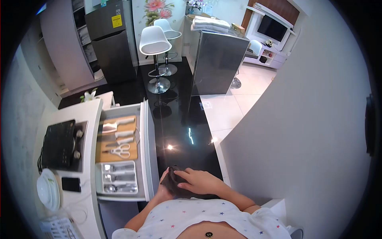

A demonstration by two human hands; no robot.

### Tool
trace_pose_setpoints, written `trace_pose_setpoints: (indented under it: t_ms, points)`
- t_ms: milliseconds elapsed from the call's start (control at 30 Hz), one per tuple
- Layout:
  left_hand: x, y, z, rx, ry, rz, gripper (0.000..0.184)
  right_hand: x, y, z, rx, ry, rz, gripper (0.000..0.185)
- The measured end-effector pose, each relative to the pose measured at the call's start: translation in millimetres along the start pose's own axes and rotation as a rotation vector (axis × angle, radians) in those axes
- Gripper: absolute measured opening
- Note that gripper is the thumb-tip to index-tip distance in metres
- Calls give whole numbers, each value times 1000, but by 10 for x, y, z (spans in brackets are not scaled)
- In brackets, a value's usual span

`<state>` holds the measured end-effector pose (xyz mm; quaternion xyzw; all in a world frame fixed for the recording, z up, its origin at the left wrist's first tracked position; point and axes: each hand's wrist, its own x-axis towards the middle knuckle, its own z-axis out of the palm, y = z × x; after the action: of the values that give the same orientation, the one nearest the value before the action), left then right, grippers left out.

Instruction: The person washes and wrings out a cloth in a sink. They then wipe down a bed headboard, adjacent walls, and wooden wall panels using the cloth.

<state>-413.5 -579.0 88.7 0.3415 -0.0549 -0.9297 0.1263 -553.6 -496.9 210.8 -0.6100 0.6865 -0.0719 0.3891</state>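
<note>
A dark brown cloth [172, 184] is bunched between my two hands in front of my body. My left hand [162, 192] is closed around its left side, with part of the fingers hidden behind the fabric. From the right, my right hand [199, 181] grips the cloth, thumb and fingers bent against it. To the left of both hands, a drawer [148, 159] is pulled out. Inside lie a wooden cutting board [119, 137] with knives and white-handled scissors [120, 150] on it, and a white cutlery tray [136, 179] with spoons and other cutlery.
On the left counter [85, 187] sit a black cooktop [58, 144], a phone [71, 184], stacked white plates [48, 190] and a white rack. White bar stools [154, 42], a fridge [111, 55] and a counter with folded towels [210, 24] stand ahead. A grey wall [302, 131] bounds the right.
</note>
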Motion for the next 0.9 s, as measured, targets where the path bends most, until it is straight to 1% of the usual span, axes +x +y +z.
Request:
trace_pose_setpoints:
  t_ms: [33, 100, 133, 233, 267, 367, 400, 467, 500, 567, 600, 700, 733, 833, 867, 900]
  points:
    - [146, 97, 93, 27, -23, 31, 38, 46, 75, -133, 8, -6, 3, 54]
    - [451, 233, 305, 83, -72, 82, 38, 179, 390, -251, -51, 268, -128, 56]
    - [546, 270, 485, 161, -72, 171, 41, 248, 523, -326, -84, 408, -189, 57]
    - [1016, 386, 853, 309, -275, 195, 43, 418, 790, -699, 147, 641, -220, 54]
    - [1177, 408, 991, 303, -283, 144, 45, 494, 905, -802, 143, 704, -232, 53]
    - [1509, 370, 1684, 275, -244, 115, 46, 813, 1359, -1068, 127, 864, -266, 51]
    - [1726, 320, 1815, 217, -314, 125, 45, 951, 1530, -1162, 123, 903, -273, 50]
    - [2337, 275, 1835, 261, -744, 239, 52, 1106, 1769, -1386, 58, 994, -275, 51]
    - [2494, 294, 2024, 281, -964, 295, 58, 1163, 1875, -1512, 97, 1025, -323, 51]
    - [2806, 392, 2481, 334, -953, 384, 46, 1247, 2084, -1813, 166, 1091, -417, 51]
    - [2923, 446, 2718, 360, -944, 423, 43, 1268, 2199, -1955, 250, 1100, -453, 50]
    - [3336, 617, 3050, 241, -350, 287, 40, 1283, 2609, -2382, 617, 979, -517, 51]
    - [3473, 691, 3128, 246, -307, 296, 42, 1296, 2732, -2540, 542, 1004, -461, 48]
    - [3887, 929, 3381, 258, -176, 313, 47, 1421, 3126, -2873, 892, 807, -350, 47]
    - [3979, 1010, 3457, 226, -158, 314, 46, 1500, 3266, -2947, 875, 837, -344, 42]
    - [4083, 1095, 3535, 214, -170, 314, 46, 1547, 3386, -3048, 825, 829, -319, 42]
